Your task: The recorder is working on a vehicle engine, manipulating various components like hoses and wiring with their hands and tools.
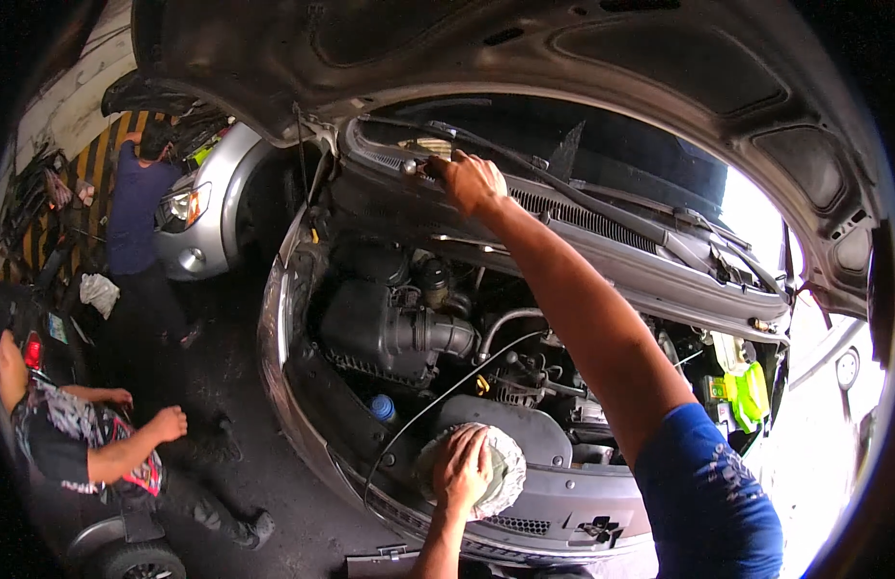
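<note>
Under a raised hood, my left hand (462, 470) presses down with curled fingers on a round, pale green-white cloth bundle (506, 473), possibly a cap, at the front edge of the engine bay. My right arm stretches across the engine to the base of the windshield. There my right hand (475, 181) is closed around a dark-handled tool with a round shiny metal end (409, 167); its exact kind is unclear. Just beyond that hand, a pale bundle (428, 147) lies on the cowl. A black air filter housing (375, 323) sits below my right forearm.
A thin cable (438, 400) loops over the engine bay's front. The raised hood (419, 48) hangs above, and wiper arms (602, 203) cross the cowl. A bright yellow-green cloth (749, 396) lies at the right. Two people (139, 212) are at the left, near a silver vehicle (211, 207).
</note>
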Demonstrator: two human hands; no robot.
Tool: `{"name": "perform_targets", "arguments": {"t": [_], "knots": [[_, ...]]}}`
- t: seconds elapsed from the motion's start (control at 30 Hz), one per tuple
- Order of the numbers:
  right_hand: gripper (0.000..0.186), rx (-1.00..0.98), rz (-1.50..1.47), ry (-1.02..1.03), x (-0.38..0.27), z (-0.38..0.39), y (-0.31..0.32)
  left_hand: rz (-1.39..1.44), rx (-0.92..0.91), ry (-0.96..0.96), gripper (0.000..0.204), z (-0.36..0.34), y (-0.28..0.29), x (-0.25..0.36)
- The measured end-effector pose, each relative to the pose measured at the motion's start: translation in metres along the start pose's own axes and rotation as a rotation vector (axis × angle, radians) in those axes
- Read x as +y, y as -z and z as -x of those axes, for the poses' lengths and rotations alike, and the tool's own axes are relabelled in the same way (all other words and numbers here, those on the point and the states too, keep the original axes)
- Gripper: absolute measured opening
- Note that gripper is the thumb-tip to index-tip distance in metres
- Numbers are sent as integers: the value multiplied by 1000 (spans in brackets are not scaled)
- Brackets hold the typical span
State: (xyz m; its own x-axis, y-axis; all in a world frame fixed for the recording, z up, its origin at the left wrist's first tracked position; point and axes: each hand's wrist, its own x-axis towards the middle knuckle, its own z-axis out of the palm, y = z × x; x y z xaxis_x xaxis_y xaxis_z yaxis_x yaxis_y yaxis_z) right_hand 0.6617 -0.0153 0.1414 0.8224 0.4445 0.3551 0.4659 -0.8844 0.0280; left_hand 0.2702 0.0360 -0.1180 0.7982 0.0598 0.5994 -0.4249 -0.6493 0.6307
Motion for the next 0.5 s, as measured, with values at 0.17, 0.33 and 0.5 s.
{"name": "perform_targets", "arguments": {"t": [0.17,0.33,0.5], "knots": [[58,116,-20,-11,20,-22,-44,22,-38,38,23,2,-1,-3],[45,35,42,162,35,-25,-42,2,-30,40,26,4,-10,-11],[51,346,38,387,116,30,43,84,-38,4,24,-13,-27,18]]}}
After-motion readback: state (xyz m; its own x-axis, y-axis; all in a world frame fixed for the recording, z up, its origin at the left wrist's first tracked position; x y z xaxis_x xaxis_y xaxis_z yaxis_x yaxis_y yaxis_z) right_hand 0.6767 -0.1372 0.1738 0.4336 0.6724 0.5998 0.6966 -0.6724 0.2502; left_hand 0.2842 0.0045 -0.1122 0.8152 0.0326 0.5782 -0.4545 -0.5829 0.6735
